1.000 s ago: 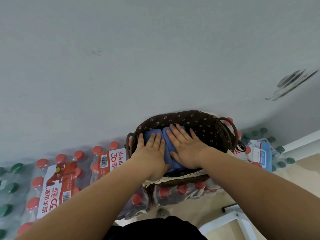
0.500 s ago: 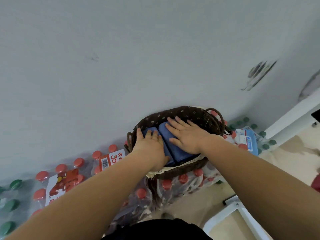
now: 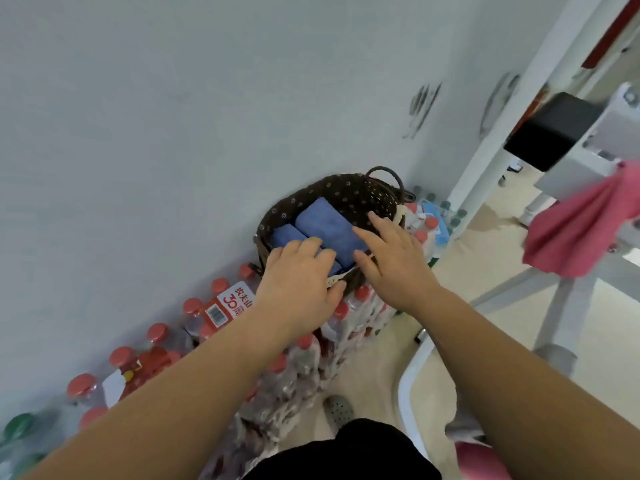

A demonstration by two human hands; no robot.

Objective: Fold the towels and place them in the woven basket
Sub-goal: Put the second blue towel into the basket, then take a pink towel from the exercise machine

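A dark woven basket with a dotted brown lining stands on packs of bottled water against the wall. Two folded blue towels lie side by side inside: a larger one and a smaller one to its left. My left hand hovers over the basket's near rim with relaxed fingers, covering the towels' near ends. My right hand is spread just above the rim's right side and holds nothing. A pink towel hangs over a frame at the right.
Shrink-wrapped packs of red-capped bottles line the wall, with green-capped ones at far left. A white table leg and a grey frame stand at the right. Beige floor lies below, and a shoe shows near my body.
Both hands have lifted off the blue towels and drawn back toward the basket's near rim. The view has swung right, bringing the pink towel and the frame into sight.
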